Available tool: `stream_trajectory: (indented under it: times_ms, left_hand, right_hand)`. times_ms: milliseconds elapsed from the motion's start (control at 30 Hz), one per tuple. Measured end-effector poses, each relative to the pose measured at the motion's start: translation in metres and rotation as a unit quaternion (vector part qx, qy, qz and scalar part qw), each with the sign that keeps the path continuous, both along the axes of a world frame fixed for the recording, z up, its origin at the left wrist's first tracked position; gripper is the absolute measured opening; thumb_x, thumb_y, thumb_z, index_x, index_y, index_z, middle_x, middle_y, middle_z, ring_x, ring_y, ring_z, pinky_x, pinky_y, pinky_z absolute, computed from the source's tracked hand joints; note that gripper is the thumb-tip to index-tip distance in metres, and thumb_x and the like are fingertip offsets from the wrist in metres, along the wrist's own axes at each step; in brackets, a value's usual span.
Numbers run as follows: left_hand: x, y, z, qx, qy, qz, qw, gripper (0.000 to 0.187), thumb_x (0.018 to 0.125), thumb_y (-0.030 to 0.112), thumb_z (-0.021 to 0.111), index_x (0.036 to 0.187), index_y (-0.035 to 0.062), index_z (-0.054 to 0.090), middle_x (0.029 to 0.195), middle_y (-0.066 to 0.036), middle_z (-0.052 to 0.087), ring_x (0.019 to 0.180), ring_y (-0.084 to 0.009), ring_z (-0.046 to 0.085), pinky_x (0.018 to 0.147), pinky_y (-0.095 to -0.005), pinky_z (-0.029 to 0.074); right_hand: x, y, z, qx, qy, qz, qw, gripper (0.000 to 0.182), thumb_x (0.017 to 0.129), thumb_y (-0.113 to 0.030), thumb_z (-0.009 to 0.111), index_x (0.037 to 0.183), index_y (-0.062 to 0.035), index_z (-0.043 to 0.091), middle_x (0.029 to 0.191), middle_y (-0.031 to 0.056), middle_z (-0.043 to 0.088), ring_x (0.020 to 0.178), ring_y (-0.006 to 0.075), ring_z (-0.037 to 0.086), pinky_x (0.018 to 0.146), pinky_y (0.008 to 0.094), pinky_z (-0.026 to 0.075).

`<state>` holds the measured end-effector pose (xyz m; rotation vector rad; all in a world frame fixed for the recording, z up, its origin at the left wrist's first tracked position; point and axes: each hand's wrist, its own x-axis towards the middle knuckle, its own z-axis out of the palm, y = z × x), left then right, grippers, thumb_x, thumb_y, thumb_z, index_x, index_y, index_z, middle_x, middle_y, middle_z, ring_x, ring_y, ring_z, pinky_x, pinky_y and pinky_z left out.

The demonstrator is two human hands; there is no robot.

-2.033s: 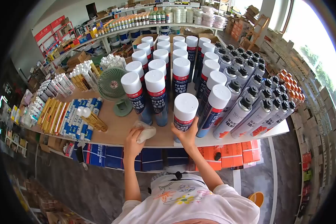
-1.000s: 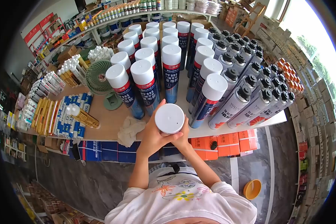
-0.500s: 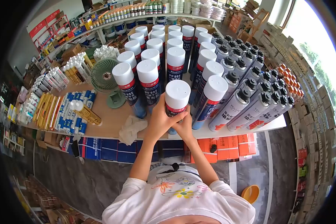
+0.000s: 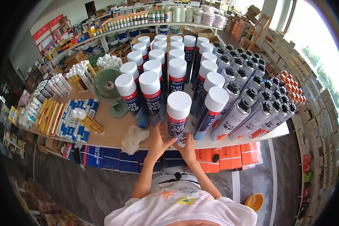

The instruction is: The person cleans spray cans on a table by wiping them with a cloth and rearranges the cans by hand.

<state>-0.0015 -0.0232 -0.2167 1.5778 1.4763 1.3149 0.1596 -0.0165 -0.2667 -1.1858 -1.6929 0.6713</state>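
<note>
- The left hand point(image 4: 158, 146) had fingers wide beside the can point(image 4: 178, 116); a nudge could tip it.
- The right hand point(image 4: 187, 150) was near its foot; its grip I could not tell.

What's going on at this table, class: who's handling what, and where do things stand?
A person has the left hand and right hand at either side of the base of one white-capped can, upright near the front edge of the table. How firmly they hold it, I can't tell. More white-capped cans stand behind. A crumpled pale cloth lies beside the left hand, untouched.
</note>
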Motion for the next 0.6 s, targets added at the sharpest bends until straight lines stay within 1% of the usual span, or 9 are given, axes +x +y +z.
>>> stream_trajectory:
  times_ms: [67, 100, 133, 200, 233, 267, 333, 467, 600]
  left_hand:
    - [0.005, -0.003, -0.011, -0.016, 0.018, 0.004, 1.000, 0.093, 0.077, 0.025, 0.084, 0.144, -0.0050, 0.026, 0.128, -0.020, 0.053, 0.116, -0.0274, 0.058, 0.087, -0.0390, 0.056]
    - [0.011, -0.004, -0.014, 0.009, -0.067, -0.004, 0.998, 0.086, 0.079, 0.021, 0.081, 0.141, -0.0067, 0.029, 0.124, -0.021, 0.055, 0.111, -0.0268, 0.061, 0.078, -0.0346, 0.060]
    - [0.012, -0.001, -0.017, 0.011, -0.067, -0.003, 0.998, 0.086, 0.079, 0.021, 0.081, 0.141, -0.0067, 0.029, 0.124, -0.021, 0.055, 0.111, -0.0268, 0.061, 0.078, -0.0346, 0.060]
    - [0.015, 0.001, -0.023, 0.017, -0.064, 0.013, 0.998, 0.079, 0.082, 0.017, 0.079, 0.141, -0.0059, 0.031, 0.123, -0.020, 0.055, 0.111, -0.0270, 0.061, 0.078, -0.0345, 0.061]
    - [0.017, 0.002, -0.025, 0.039, -0.069, 0.021, 0.997, 0.071, 0.083, 0.016, 0.078, 0.138, -0.0048, 0.038, 0.122, -0.020, 0.055, 0.111, -0.0273, 0.062, 0.078, -0.0346, 0.061]
    - [0.018, 0.005, -0.026, 0.039, -0.072, 0.024, 0.996, 0.071, 0.083, 0.016, 0.078, 0.138, -0.0048, 0.038, 0.122, -0.020, 0.055, 0.111, -0.0273, 0.062, 0.078, -0.0346, 0.061]
    - [0.019, 0.011, -0.026, 0.082, 0.031, 0.031, 0.996, 0.066, 0.085, 0.020, 0.075, 0.137, -0.0026, 0.040, 0.117, -0.020, 0.055, 0.107, -0.0286, 0.063, 0.077, -0.0360, 0.061]
    - [0.022, 0.018, -0.028, 0.080, 0.022, 0.051, 0.995, 0.060, 0.088, 0.020, 0.071, 0.137, 0.0004, 0.043, 0.118, -0.021, 0.054, 0.106, -0.0322, 0.063, 0.077, -0.0371, 0.061]
    - [0.017, 0.025, -0.029, 0.080, 0.069, 0.058, 0.993, 0.059, 0.091, 0.021, 0.068, 0.140, 0.0034, 0.041, 0.119, -0.020, 0.053, 0.102, -0.0357, 0.063, 0.077, -0.0384, 0.059]
  right_hand:
    - [0.002, 0.008, -0.008, -0.033, -0.020, 0.007, 0.999, 0.065, 0.077, -0.015, 0.081, 0.126, 0.0041, 0.043, 0.108, 0.0174, 0.052, 0.085, 0.0278, 0.060, 0.075, 0.0385, 0.051]
    - [0.002, 0.010, -0.005, -0.027, -0.016, 0.010, 0.999, 0.059, 0.079, -0.013, 0.079, 0.124, 0.0030, 0.046, 0.109, 0.0174, 0.052, 0.081, 0.0266, 0.060, 0.072, 0.0381, 0.052]
    - [0.001, 0.012, -0.003, -0.026, -0.016, 0.011, 0.999, 0.059, 0.079, -0.013, 0.079, 0.124, 0.0030, 0.046, 0.109, 0.0174, 0.052, 0.081, 0.0266, 0.060, 0.072, 0.0381, 0.052]
    - [0.002, 0.013, 0.001, -0.075, -0.001, 0.016, 0.997, 0.057, 0.078, -0.014, 0.080, 0.122, 0.0028, 0.047, 0.107, 0.0170, 0.053, 0.080, 0.0264, 0.059, 0.071, 0.0368, 0.051]
    - [0.002, 0.016, -0.001, -0.076, -0.004, 0.018, 0.997, 0.057, 0.078, -0.014, 0.080, 0.122, 0.0028, 0.047, 0.107, 0.0170, 0.053, 0.080, 0.0264, 0.059, 0.071, 0.0368, 0.051]
    - [0.003, 0.021, -0.005, -0.069, 0.000, 0.021, 0.997, 0.056, 0.078, -0.014, 0.079, 0.122, 0.0027, 0.048, 0.107, 0.0169, 0.053, 0.080, 0.0266, 0.059, 0.071, 0.0365, 0.051]
    - [0.003, 0.031, -0.006, -0.062, 0.002, 0.028, 0.998, 0.055, 0.079, -0.014, 0.079, 0.121, 0.0026, 0.048, 0.107, 0.0169, 0.054, 0.080, 0.0268, 0.059, 0.071, 0.0362, 0.051]
    - [0.002, 0.044, -0.016, -0.011, -0.021, 0.036, 0.999, 0.054, 0.077, -0.012, 0.080, 0.120, 0.0024, 0.050, 0.107, 0.0170, 0.055, 0.083, 0.0273, 0.059, 0.072, 0.0363, 0.050]
    - [-0.011, 0.050, -0.024, 0.004, 0.011, 0.006, 1.000, 0.056, 0.076, -0.011, 0.080, 0.121, 0.0019, 0.050, 0.105, 0.0164, 0.055, 0.082, 0.0276, 0.059, 0.072, 0.0359, 0.050]
